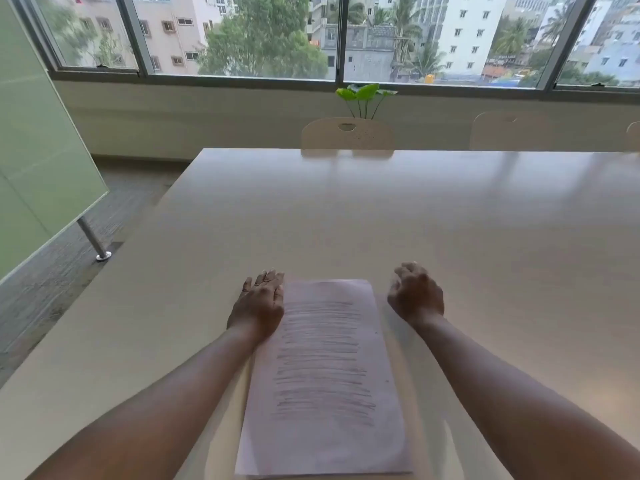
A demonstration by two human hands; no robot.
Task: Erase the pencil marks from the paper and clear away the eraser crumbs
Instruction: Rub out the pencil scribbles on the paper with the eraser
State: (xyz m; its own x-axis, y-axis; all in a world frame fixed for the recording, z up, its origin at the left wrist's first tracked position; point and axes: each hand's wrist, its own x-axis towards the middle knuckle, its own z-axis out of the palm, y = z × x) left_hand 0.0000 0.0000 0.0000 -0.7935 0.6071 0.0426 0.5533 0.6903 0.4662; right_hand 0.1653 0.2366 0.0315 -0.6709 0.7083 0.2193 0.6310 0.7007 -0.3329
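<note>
**Scribbled paper between two hands**

The paper (323, 379) lies flat on the pale surface (450, 220), close to its near edge and running lengthwise away from the person. Rows of pencil marks (322, 362) cover most of the sheet, from just below its far end down toward the near end, where a blank strip shows.

The left hand (258, 306) rests palm down at the paper's far left corner, its fingers (266, 277) straight and held together, the inner side of the hand touching or overlapping the sheet's left edge. It holds nothing.

The right hand (415, 294) sits just beside the paper's far right corner, apart from the sheet, with its fingers curled inward; whether anything is inside them cannot be told. Both bare forearms reach in from the bottom corners.

Across the surface stand two pale chairs (347, 133), with a green plant (365, 95) behind the nearer one, under a wide window (242, 36). A green glass panel (38, 150) stands at the left.
</note>
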